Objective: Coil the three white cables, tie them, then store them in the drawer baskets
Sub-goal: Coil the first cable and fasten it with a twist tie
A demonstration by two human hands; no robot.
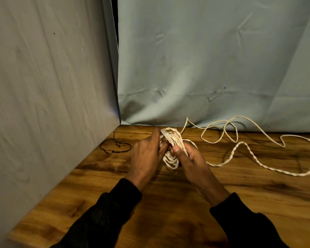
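Both hands (147, 154) (191, 158) pinch one coiled cable (172, 149) above wooden table (240, 203) (grey cloth (204, 59) behind).

Above the wooden desk (240, 203), the left hand (147, 158) and right hand (191, 158) hold a coiled white cable (174, 151) between them, its connector (166, 134) pointing up. Loose white cables (258, 158) sprawl to the right; a thin black wire (115, 144) lies far left.

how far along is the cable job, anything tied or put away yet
Early. One white cable is wound into a coil, gripped by the left hand and right hand and apparently being tied. Two loose white cables still sprawl on the wooden table. No drawer baskets in view.
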